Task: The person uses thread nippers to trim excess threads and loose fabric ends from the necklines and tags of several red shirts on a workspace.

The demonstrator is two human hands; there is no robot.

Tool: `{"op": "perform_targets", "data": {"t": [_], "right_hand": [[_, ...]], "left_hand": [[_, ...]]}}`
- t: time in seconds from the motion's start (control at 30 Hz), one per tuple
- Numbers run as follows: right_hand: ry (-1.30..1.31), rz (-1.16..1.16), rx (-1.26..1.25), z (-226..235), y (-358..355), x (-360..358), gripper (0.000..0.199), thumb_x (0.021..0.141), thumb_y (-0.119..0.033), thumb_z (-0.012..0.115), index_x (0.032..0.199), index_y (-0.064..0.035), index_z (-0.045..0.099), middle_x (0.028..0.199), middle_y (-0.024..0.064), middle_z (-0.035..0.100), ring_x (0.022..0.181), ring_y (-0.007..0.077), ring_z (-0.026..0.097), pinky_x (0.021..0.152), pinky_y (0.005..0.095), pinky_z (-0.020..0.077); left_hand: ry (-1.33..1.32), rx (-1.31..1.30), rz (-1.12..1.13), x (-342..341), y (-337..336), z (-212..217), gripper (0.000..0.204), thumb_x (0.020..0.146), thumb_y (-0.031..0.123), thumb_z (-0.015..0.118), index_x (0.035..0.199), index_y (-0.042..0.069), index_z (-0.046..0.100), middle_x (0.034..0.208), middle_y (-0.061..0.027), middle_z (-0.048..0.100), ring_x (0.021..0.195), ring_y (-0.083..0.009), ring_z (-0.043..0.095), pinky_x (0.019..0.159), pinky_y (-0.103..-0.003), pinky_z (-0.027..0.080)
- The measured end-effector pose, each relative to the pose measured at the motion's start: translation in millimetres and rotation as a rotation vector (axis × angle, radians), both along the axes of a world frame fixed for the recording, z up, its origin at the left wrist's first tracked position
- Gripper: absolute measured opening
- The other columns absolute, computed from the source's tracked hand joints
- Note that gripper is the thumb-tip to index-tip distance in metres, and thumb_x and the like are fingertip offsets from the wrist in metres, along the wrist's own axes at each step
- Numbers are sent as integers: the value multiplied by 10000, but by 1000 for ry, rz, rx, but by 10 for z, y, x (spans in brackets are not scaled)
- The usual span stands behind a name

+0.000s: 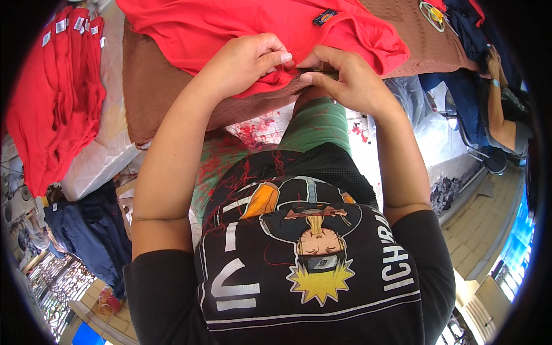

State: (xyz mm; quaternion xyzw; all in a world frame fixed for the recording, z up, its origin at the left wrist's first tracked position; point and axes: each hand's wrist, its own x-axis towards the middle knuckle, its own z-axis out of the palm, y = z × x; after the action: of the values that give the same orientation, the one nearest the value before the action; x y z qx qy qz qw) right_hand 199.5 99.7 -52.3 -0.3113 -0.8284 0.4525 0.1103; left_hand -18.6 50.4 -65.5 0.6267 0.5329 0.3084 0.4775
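Note:
A red knit garment [276,29] with a small dark label [325,17] lies over the table's near edge. My left hand [250,60] is closed, thumb and fingers pinching the garment's edge. Just right of it, my right hand [348,77] curls around what looks like small dark thread snips [330,73], mostly hidden under the palm. Their tip points left, toward the pinched cloth. The fingertips of both hands nearly meet.
The table wears a brown cloth [155,86]. A stack of red garments with white tags [57,103] lies at the left, with dark clothes [92,230] below it. Red thread scraps cling to my shirt and green shorts [319,123]. Another person's arm [495,103] is at far right.

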Motion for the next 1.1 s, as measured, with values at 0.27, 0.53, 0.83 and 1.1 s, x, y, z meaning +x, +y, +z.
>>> {"op": "perform_targets", "data": {"t": [0.27,0.53,0.83,1.1], "right_hand": [[190,49,187,-150,5,-71,185,848,-150,679,981,-36,620,837,128,682,754,250,669,682,334,514],[44,104,213,-29,-13,-52,166,844,-72,673,986,-9,614,847,99,659,797,172,656,725,293,505],[94,-57,126,247,138,427,188,903,-74,640,1059,17,593,924,17,623,854,73,569,755,241,471],[243,-95,205,382,87,452,208,902,-112,652,1070,3,613,950,9,608,868,63,527,767,213,426]], "left_hand": [[60,44,-13,5,-14,-19,179,962,180,566,948,5,600,750,-1,564,696,-75,510,643,-242,444],[73,45,12,19,-41,12,201,923,205,614,946,8,647,805,-82,661,707,-132,606,663,-284,485],[171,548,-225,-70,-579,1203,318,881,244,537,701,5,644,1202,-259,585,1138,-304,530,1030,-428,321],[105,705,37,-285,-774,1234,200,891,232,599,821,44,606,1159,-229,577,1142,-300,524,1052,-446,308]]}}
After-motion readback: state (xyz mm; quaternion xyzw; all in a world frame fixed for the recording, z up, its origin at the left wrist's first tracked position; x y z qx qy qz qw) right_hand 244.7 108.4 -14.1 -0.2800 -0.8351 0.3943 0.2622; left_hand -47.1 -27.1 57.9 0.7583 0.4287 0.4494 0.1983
